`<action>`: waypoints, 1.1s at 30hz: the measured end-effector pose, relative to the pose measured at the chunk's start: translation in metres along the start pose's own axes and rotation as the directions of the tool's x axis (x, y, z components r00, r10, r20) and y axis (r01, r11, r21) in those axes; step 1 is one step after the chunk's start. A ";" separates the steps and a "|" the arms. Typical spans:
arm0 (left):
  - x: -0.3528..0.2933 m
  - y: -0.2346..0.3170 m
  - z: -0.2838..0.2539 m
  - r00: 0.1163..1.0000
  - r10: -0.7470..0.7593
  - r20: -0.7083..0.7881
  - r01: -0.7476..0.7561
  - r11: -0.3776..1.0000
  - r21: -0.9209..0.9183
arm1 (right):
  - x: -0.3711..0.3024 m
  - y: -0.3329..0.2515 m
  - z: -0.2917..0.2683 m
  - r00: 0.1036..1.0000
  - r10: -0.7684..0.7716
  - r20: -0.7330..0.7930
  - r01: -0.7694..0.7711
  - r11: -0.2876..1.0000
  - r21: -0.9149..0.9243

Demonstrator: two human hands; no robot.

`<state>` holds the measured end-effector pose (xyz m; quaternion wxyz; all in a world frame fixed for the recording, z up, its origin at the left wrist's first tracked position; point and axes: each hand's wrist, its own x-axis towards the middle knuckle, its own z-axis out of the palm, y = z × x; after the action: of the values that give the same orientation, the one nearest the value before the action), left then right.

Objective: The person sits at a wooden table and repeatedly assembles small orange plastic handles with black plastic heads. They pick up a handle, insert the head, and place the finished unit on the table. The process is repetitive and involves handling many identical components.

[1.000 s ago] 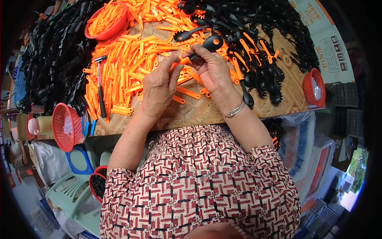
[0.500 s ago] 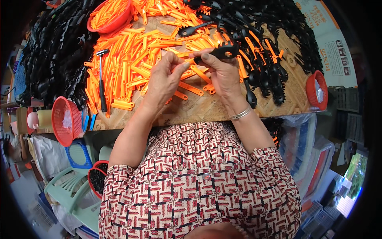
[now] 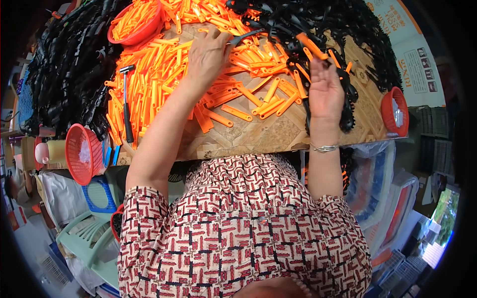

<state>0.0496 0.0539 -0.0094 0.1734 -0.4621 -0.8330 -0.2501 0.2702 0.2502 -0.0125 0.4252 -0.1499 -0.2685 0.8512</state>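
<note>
My left hand (image 3: 207, 55) reaches over the far part of the orange pile, its fingers bent down around the near end of a black slotted spoon or pasta server (image 3: 246, 36). That end is hidden beneath the hand. Flat orange handles (image 3: 159, 74) with a hole at one end lie heaped below and around it. To the right, my right hand (image 3: 325, 92) is palm up with its fingers stretched out. Just beyond its fingertips lies a black utensil with an orange handle (image 3: 312, 46), among other orange-handled black utensils (image 3: 348, 94).
A small hammer (image 3: 127, 102) lies left of the orange handles. Red baskets stand at the far left (image 3: 117, 36), left edge (image 3: 82, 154) and right edge (image 3: 395, 111) of the table. Black parts are heaped at left (image 3: 69, 64) and far right (image 3: 367, 30). A green chair (image 3: 89, 233) stands lower left.
My hands were together at the middle, holding a black pasta server and an orange handle. They have parted: the right went right and let go, the left went up to another black utensil.
</note>
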 end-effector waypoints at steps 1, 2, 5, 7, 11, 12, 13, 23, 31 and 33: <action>0.005 -0.010 0.007 0.998 0.062 0.004 -0.062 0.992 0.114 | -0.001 -0.008 0.016 0.998 0.029 -0.062 -0.026 0.998 0.049; 0.005 -0.019 0.013 0.998 0.056 0.032 -0.060 0.988 0.144 | -0.002 -0.015 0.030 0.991 0.064 -0.120 -0.052 0.994 0.099; 0.008 -0.024 0.017 0.996 0.049 0.078 -0.061 0.985 0.162 | 0.001 -0.016 0.016 0.962 0.243 0.126 -0.255 0.963 0.085; 0.004 -0.013 0.005 0.998 0.029 0.054 -0.034 0.994 0.107 | -0.005 -0.004 0.014 0.937 0.300 0.178 -0.298 0.954 -0.039; -0.030 0.031 -0.032 0.859 -0.187 0.477 0.481 0.615 -0.625 | -0.036 0.028 0.044 0.926 0.343 0.156 -0.259 0.879 -0.400; -0.042 0.038 -0.029 0.795 -0.093 0.599 0.584 0.386 -0.715 | -0.041 0.038 0.047 0.917 0.358 0.176 -0.277 0.888 -0.366; -0.045 0.052 -0.040 0.687 0.010 0.727 0.713 0.183 -0.677 | -0.040 0.042 0.041 0.883 0.410 0.227 -0.285 0.855 -0.434; 0.024 -0.074 -0.004 0.996 -0.030 0.083 0.028 0.999 0.033 | -0.049 0.038 0.034 0.952 0.280 0.127 -0.183 0.849 -0.495; 0.007 -0.068 -0.026 0.867 0.087 0.491 0.156 0.888 -0.433 | -0.064 0.037 0.029 0.957 0.275 0.088 -0.191 0.831 -0.523; -0.003 -0.072 -0.040 0.925 0.032 0.379 0.125 0.915 -0.383 | -0.063 0.040 0.028 0.956 0.280 0.089 -0.191 0.822 -0.537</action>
<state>-0.0081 -0.0035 0.0027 -0.0946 -0.5068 -0.7926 -0.3256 0.2689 0.1708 -0.0116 0.2362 -0.2214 -0.5027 0.8015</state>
